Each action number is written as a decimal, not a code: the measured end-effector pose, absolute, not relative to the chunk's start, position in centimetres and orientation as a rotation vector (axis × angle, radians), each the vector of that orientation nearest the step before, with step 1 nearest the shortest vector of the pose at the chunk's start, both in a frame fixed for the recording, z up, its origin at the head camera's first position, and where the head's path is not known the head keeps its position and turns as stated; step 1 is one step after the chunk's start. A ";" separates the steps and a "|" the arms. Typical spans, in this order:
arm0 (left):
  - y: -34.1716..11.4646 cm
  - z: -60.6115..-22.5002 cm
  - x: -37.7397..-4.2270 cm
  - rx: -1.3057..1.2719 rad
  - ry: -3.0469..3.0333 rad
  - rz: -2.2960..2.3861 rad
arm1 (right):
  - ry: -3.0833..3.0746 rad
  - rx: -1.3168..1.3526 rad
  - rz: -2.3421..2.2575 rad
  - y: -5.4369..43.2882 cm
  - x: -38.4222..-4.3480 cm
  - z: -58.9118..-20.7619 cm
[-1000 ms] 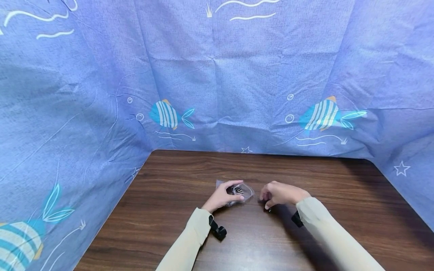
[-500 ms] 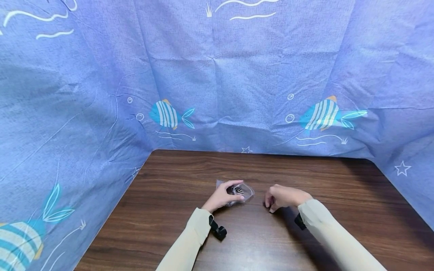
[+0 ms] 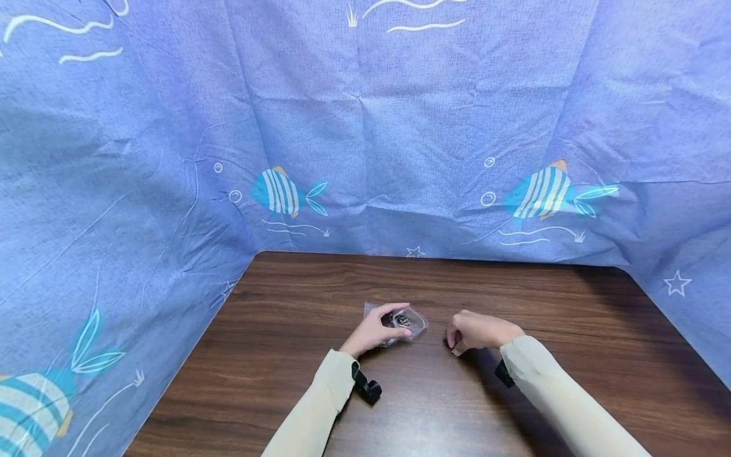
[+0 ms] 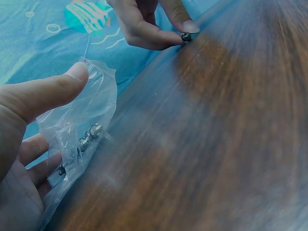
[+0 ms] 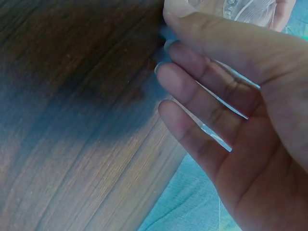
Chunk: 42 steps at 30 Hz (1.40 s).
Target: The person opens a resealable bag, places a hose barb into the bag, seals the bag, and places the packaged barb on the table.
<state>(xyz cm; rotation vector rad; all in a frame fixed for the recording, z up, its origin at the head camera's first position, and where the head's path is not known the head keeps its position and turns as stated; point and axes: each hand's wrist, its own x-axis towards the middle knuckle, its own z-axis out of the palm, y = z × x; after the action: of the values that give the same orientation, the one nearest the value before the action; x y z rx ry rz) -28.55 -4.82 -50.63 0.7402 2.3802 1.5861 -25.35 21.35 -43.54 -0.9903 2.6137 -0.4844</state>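
Observation:
In the head view my left hand grips a clear plastic bag from the left, thumb on the near side and fingers on the far side. The bag's mouth gapes toward the right. Several small shiny metal pieces show through the plastic in the left wrist view. A short way to the right, my right hand is low over the table, thumb and index finger pinching one small dark, shiny metal piece. In the right wrist view the thumb hides that piece, and the other fingers are loosely bent.
The brown wood-grain table extends around both hands. A blue fish-patterned cloth hangs behind and beside it. Each wrist carries a black strap mount; the left one sticks out toward the right.
My right hand has shifted slightly right, away from the bag, and its thumb and index finger have drawn together on the small metal piece. My left hand and the bag have stayed put.

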 end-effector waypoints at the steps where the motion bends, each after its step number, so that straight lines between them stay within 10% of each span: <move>1: -4.8 -50.7 -28.6 0.739 2.381 1.588 | 2.616 -1.000 -0.483 21.3 -25.4 -43.5; 42: -4.7 -50.7 -28.6 0.747 2.381 1.595 | 2.833 -1.388 -0.446 19.2 -27.3 -43.4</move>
<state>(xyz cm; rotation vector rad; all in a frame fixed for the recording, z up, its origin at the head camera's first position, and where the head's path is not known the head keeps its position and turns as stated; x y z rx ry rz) -28.64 -4.75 -50.73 0.7466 2.3813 1.5950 -27.25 19.23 -43.44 -1.3881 2.8325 -0.4463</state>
